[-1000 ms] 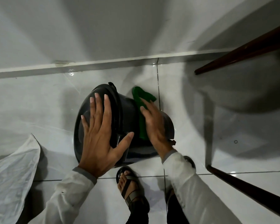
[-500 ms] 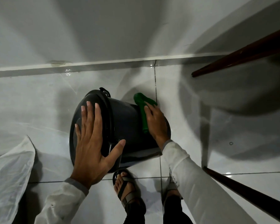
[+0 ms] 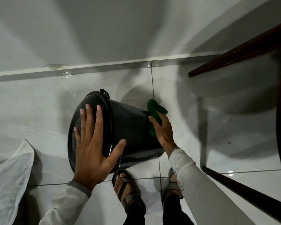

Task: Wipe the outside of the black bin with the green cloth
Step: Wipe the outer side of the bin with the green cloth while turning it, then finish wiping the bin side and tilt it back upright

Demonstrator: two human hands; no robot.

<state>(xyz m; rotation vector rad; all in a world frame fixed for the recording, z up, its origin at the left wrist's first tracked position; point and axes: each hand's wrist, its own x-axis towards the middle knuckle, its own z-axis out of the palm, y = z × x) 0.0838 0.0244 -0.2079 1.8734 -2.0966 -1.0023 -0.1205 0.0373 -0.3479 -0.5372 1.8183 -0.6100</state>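
The black bin [image 3: 130, 125] lies tipped on its side on the white tiled floor, its lidded top toward the left. My left hand [image 3: 92, 146] rests flat on the lid with fingers spread, thumb hooked over the rim. My right hand [image 3: 163, 132] presses the green cloth [image 3: 155, 114] against the bin's side near its base at the right. Part of the cloth sticks out beyond my fingers, and the rest is hidden under my palm.
A white plastic sheet [image 3: 8, 179] lies at the lower left. Dark wooden furniture legs [image 3: 243, 49] cross the upper right, and another leg [image 3: 250, 192] crosses the lower right. My sandalled feet [image 3: 125, 187] stand just below the bin. The white wall and skirting [image 3: 104, 64] run behind.
My right hand has slid the green cloth along the bin's side toward its base at the right. The bin has turned slightly under my left hand, which stays on the lid.
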